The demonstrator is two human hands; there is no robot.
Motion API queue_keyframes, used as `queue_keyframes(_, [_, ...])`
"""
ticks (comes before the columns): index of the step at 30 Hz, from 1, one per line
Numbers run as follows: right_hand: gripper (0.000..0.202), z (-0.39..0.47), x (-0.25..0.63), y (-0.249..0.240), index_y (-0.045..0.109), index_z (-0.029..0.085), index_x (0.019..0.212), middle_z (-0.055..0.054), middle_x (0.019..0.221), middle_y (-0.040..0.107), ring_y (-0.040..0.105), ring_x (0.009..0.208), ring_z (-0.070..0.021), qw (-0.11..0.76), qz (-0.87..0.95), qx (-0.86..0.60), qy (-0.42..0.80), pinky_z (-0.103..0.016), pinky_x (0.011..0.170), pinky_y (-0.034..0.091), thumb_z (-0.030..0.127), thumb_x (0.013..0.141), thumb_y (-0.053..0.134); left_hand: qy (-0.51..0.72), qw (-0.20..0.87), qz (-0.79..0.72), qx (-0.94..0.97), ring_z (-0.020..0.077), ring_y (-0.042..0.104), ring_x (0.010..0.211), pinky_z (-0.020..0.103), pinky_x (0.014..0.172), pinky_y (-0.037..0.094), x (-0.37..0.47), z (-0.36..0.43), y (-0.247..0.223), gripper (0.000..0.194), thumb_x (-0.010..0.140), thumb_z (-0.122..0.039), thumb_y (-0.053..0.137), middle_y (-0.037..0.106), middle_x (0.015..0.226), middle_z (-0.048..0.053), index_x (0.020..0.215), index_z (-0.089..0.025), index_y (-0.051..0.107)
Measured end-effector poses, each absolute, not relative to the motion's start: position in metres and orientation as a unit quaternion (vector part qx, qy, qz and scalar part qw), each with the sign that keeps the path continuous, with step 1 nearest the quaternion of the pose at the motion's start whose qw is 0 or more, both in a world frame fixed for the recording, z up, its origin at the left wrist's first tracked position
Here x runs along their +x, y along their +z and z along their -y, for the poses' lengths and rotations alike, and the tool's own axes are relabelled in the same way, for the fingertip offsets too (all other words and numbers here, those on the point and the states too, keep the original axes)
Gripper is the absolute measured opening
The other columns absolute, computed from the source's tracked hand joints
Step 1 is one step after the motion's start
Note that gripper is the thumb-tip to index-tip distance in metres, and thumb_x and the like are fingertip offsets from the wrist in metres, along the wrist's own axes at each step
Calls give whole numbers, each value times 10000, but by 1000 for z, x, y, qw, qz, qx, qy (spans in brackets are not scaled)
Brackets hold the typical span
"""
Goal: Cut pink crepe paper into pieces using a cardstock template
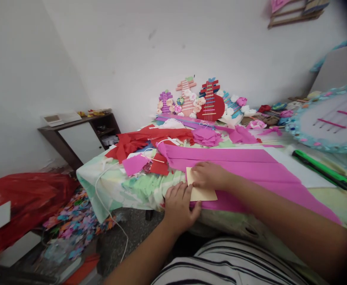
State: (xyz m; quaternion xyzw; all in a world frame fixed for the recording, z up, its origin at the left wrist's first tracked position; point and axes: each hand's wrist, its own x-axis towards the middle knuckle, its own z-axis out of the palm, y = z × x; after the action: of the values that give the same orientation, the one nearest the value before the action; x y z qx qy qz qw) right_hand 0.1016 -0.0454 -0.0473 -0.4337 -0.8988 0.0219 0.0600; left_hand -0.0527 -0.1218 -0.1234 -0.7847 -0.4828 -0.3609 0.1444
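1. While both hands work at the lower centre of the frame, here sits the cream card (203, 194), lying over the near left end of a long magenta sheet (250, 168).
2. Left hand (178, 208) first: it lies at the card's left edge, palm down, its grip spread, thumb reaching out along the near side.
3. Over to the right hand (210, 175), crossing from the right of the frame: its fingers bend down onto the upper part of the card, and whether that grip pinches or only presses, I cannot tell.
4. Beneath it all, the cloth-covered counter (114, 188) runs across the middle, with the magenta sheet creased lengthwise and white paper (305, 172) showing along its far right side.
5. Left of centre, crumpled red paper (128, 144) piles up, a small pink piece (134, 164) just in front of it.
6. At centre right, a green-and-black tool (318, 168) lies slanted near the white paper.
7. And along the wall, upper centre, what a line-up: a purple stringed model (165, 99), a peach one (186, 97) and a red one (211, 107), paper flowers clustered about them!
8. Far right, a white disc (330, 118) shows off its blue frilled rim.
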Motion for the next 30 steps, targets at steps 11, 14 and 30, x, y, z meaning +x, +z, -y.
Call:
queue_keyframes(11, [506, 56, 98, -47, 563, 159, 993, -146, 996, 554, 504, 932, -283, -6, 876, -483, -17, -405, 758, 380, 547, 733, 367, -362, 153, 479, -785, 263, 502, 1017, 418, 868, 320, -54, 121, -124, 421, 738, -353, 454, 592, 1043, 117, 1090, -126, 493])
queue_keyframes(14, [533, 58, 98, -49, 563, 159, 987, -153, 991, 544, 502, 914, -297, -5, 866, -499, -23, -416, 711, 390, 572, 729, 344, -364, 159, 478, -783, 258, 509, 1004, 414, 860, 324, -53, 121, -124, 414, 738, -347, 450, 598, 1029, 114, 1082, -121, 493])
queue_keyframes(30, [458, 18, 104, -36, 550, 161, 936, -93, 952, 591, 551, 802, -218, -12, 835, -540, 108, -274, 594, 380, 502, 630, 530, -366, 172, 473, -783, 264, 505, 1002, 418, 855, 325, -54, 120, -127, 450, 726, -352, 463, 596, 1025, 118, 1110, -119, 454])
